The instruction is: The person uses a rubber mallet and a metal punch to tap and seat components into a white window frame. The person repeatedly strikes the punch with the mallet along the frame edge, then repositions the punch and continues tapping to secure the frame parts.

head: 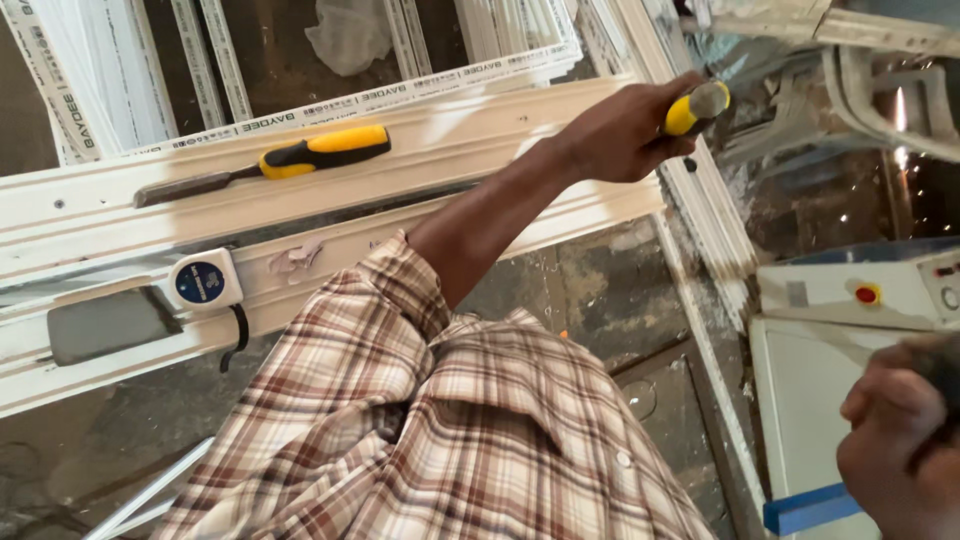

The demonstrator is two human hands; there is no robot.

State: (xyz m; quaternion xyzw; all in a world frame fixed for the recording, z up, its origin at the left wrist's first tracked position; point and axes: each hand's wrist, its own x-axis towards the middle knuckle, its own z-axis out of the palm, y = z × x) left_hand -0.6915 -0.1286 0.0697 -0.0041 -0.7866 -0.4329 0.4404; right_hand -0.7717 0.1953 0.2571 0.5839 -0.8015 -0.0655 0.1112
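At the white frame corner, left hand around yellow-handled tool.

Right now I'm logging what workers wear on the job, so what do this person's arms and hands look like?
The left arm wears a loose plaid shirt sleeve in brown, cream and red, rolled up to about the elbow, leaving the forearm bare. Both the left hand and the right hand are bare: no gloves, watch or rings visible. The right sleeve is out of view.
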